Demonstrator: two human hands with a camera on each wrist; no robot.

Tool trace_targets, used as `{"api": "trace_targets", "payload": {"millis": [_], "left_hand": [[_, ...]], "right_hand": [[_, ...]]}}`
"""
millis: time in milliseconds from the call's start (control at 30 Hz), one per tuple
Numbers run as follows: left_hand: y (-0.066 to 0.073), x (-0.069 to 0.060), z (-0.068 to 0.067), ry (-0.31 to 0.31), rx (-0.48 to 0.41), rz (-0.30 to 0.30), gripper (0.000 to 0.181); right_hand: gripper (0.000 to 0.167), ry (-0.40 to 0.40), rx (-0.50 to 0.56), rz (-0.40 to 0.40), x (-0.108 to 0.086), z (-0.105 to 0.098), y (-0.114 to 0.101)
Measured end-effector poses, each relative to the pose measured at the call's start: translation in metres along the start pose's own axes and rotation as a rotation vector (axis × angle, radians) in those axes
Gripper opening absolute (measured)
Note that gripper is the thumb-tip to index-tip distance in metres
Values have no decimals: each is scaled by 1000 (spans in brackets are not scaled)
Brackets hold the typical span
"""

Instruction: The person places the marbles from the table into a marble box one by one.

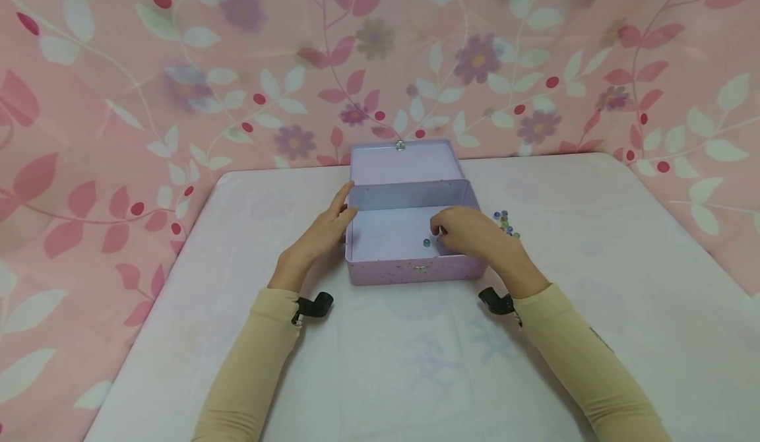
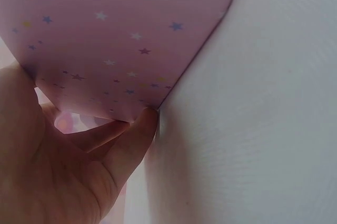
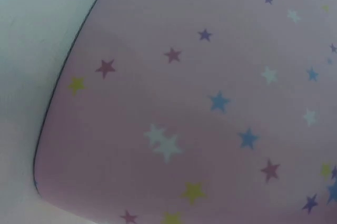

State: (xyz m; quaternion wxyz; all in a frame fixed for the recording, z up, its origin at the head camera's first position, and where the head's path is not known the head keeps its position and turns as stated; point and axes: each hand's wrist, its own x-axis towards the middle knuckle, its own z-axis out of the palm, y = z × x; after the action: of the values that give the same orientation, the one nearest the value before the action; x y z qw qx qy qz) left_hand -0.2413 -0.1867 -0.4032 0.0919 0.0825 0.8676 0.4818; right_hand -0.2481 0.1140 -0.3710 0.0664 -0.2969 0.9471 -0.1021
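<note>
The lilac tin box (image 1: 415, 272) has its lid (image 1: 406, 163) raised at the back. My left hand (image 1: 323, 231) lies along its left side, fingers extended at the rear corner. The left wrist view has this hand (image 2: 68, 166) touching the corner of the star-patterned wall (image 2: 121, 29). Inside the box, my right hand (image 1: 469, 234) has bent fingers pointing down near the right wall; whether they pinch anything is unclear. One glass bead (image 1: 426, 243) lies on the box floor left of them. Only the outer wall (image 3: 210, 129) shows in the right wrist view, without the hand.
Several small glass beads (image 1: 504, 221) in blue, green and amber lie on the white tablecloth (image 1: 380, 363), just right of the box and beyond my right wrist. A pink floral cloth (image 1: 237, 66) hangs behind the table.
</note>
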Motion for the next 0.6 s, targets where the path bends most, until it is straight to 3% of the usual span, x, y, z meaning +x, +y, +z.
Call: {"api": "trace_targets", "payload": {"millis": [333, 600], "left_hand": [[1, -2, -1, 2, 5, -5, 62], [0, 0, -1, 1, 5, -7, 62]], "right_hand": [[14, -15, 6, 10, 3, 1, 0], [15, 18, 40, -4, 0, -1, 0]]}}
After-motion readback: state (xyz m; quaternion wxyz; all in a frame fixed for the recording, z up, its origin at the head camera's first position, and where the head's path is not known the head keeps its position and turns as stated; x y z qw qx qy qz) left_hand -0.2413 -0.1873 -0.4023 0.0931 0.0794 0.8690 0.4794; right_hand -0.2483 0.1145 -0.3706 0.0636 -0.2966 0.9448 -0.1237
